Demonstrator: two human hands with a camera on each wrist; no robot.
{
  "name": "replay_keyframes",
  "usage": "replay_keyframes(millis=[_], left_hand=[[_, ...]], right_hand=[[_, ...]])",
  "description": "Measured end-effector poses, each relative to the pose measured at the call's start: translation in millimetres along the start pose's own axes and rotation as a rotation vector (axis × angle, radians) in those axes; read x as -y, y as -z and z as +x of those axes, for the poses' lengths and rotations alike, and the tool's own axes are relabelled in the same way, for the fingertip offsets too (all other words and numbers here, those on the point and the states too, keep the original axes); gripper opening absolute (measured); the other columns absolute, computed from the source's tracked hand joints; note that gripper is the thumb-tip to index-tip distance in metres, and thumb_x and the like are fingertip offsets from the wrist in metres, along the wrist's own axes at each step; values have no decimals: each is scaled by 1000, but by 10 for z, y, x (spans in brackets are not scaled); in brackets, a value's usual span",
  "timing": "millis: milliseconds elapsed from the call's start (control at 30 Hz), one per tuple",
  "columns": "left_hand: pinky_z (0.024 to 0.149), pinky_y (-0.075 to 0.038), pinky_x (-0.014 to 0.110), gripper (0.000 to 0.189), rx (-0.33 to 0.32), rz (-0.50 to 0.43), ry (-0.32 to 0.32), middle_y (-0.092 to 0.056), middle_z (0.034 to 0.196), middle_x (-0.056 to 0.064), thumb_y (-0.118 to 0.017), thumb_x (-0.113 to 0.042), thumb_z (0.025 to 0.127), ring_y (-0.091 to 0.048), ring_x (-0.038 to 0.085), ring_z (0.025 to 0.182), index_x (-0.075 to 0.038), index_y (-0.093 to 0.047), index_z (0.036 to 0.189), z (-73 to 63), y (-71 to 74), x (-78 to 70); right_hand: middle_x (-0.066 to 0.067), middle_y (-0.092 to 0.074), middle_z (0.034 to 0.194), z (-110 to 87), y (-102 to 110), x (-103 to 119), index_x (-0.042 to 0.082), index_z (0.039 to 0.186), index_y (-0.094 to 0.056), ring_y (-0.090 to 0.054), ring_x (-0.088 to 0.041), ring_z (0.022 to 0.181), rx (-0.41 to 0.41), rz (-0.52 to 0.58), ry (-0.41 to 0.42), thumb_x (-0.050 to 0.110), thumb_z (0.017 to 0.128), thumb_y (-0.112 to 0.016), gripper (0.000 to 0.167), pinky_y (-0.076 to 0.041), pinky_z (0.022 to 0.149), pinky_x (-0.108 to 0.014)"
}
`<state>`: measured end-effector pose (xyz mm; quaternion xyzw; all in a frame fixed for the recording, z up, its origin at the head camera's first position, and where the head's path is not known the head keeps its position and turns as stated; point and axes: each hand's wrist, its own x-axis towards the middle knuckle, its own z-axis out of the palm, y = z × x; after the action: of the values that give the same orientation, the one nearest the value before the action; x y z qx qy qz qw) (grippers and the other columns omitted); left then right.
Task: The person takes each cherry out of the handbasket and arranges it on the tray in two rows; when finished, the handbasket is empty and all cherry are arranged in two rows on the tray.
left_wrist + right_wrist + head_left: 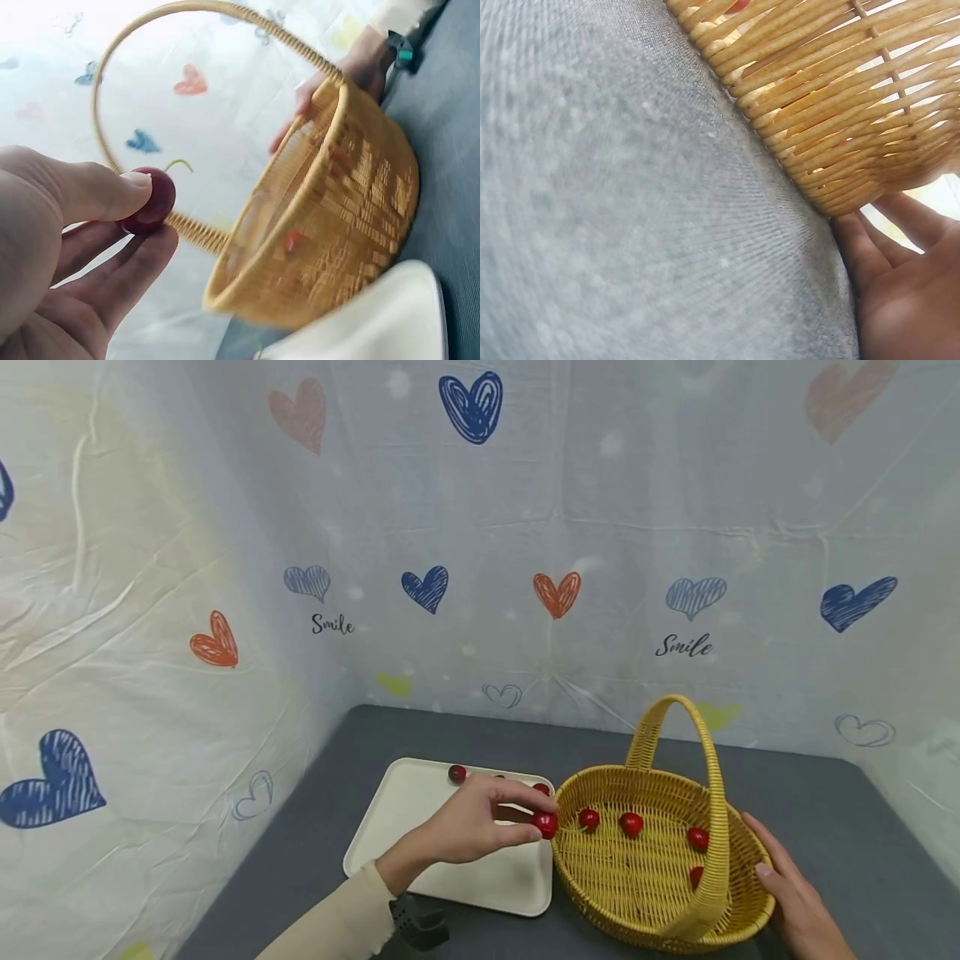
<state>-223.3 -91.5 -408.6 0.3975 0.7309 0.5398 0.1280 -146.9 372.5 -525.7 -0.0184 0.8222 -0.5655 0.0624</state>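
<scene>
Between thumb and fingertips my left hand (468,822) pinches a dark red cherry (545,825). Its curved green stem shows in the left wrist view, where the cherry (152,201) hangs in front of the basket handle. In the head view it is at the left rim of a yellow wicker basket (600,910) with a tall arched handle. Several red cherries (632,824) lie inside the basket. My right hand (798,889) holds the basket's right side, thumb at the rim and fingers along the outer wall; in the right wrist view its fingers (862,247) touch the weave low down.
A cream tray (390,827) lies left of the basket, partly under my left forearm. Cherries (457,774) sit along its far side, some partly hidden by my hand. The dark grey tabletop (300,835) ends at a white curtain (480,543) printed with hearts.
</scene>
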Motion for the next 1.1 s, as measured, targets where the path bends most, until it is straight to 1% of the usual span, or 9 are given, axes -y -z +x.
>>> replay_keyframes(millis=[67,167,300,400,633,833,867,967,1100], left_hand=[[99,-64,32,35,-22,27,17,-79,131,9,-83,-10,99,-76,10,115,-7,-78,133,-153,126,1],[98,-64,31,34,-54,72,42,-80,128,9,-83,-13,100,-77,15,113,-10,-79,133,-377,311,20],[97,-64,28,34,-92,74,82,-79,129,13,-80,-11,101,-78,18,114,-7,-78,135,-667,553,75],[95,-65,29,34,-133,48,122,-78,131,16,-79,-8,101,-79,17,115,-6,-77,135,-869,716,118],[94,-65,27,34,-243,115,154,-78,127,17,-80,-6,100,-80,19,114,-9,-78,133,-1174,1056,239],[93,-64,24,35,-289,201,192,-78,130,18,-80,-5,99,-80,26,113,-7,-77,134,-1208,1269,402],[93,-64,24,35,-295,213,201,-78,130,18,-80,-5,99,-80,26,114,-7,-77,134,-1198,1288,423],[94,-64,26,36,-312,244,233,-78,131,16,-80,-5,99,-80,27,115,-7,-77,135,-1151,1323,479],[94,-66,31,37,-331,293,269,-78,131,15,-80,-2,98,-80,26,117,-5,-77,136,-1063,1357,576]], right_hand=[[-23,16,180,-7,4,7,33,177,11,-40,0,149,2,-6,-8,38,122,-20,62,-52,85,-16],[-22,17,180,-17,6,6,34,176,11,-38,10,143,0,-13,-12,38,122,-19,62,-52,85,-16],[-20,19,181,-24,9,18,35,176,11,-29,-17,161,-2,-7,-20,39,122,-19,62,-50,85,-14],[-22,22,180,-18,11,39,33,176,12,-6,-63,158,0,-1,-25,39,122,-20,63,-48,84,-13],[-29,16,180,-7,11,58,32,176,12,-16,-57,160,-6,-28,-21,40,122,-20,63,-49,83,-14],[-30,19,179,2,9,58,34,176,12,-14,-69,152,-4,-10,-30,40,122,-20,63,-51,83,-16],[-30,18,179,3,6,56,34,176,12,-15,-68,152,-5,-9,-32,41,122,-20,63,-51,83,-16],[-26,18,180,2,-5,33,33,177,11,-39,-18,156,-9,-2,-17,39,122,-20,63,-52,84,-17],[-24,16,180,-7,-13,6,33,177,9,-32,33,113,-10,7,-1,39,122,-21,62,-53,85,-17]])
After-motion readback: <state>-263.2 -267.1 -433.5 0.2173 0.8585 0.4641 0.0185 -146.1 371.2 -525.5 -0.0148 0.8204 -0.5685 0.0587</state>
